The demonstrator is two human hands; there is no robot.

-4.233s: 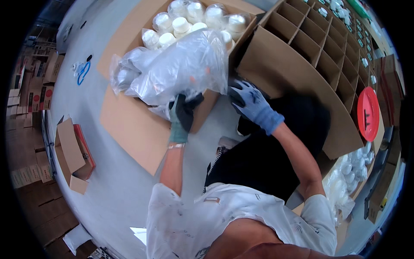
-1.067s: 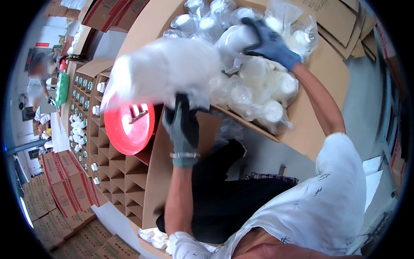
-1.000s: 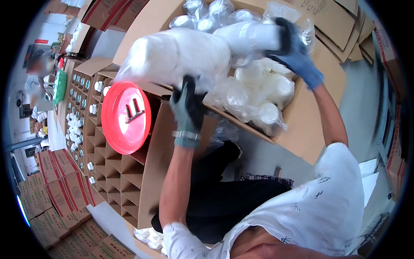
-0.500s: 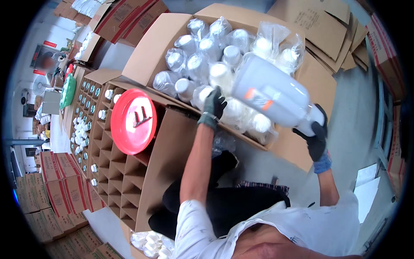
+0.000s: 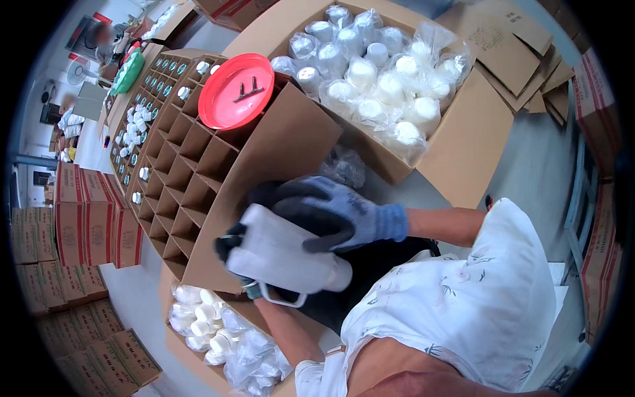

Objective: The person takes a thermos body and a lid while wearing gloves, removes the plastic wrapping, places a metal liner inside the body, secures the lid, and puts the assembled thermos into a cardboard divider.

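Between my hands, above my lap, is a white plastic jug (image 5: pixel 281 248) with a looped handle, lying tilted. My left hand (image 5: pixel 230 250), in a dark glove, wraps round its far end; part of it is hidden behind the jug. My right hand (image 5: pixel 331 210), in a blue and black glove, is closed against the jug's upper side with the thumb pressed on it. Beyond them a carton with cardboard dividers (image 5: pixel 278 152) carries a red round tray (image 5: pixel 228 114) holding small dark metal pieces. Several of its cells hold white-capped bottles (image 5: pixel 183 92).
An open carton (image 5: pixel 397 173) of bagged white bottles stands ahead right. Another carton (image 5: pixel 173 339) with bagged white items (image 5: pixel 215 324) sits at lower left. Stacked cartons (image 5: pixel 83 212) rise at left, flattened cardboard (image 5: pixel 496 36) lies far right. Other people are in the far left background.
The jug has come from over the bottle carton down to my lap. My left hand has left the bagged bottles and now grips the jug too. The view has shifted.
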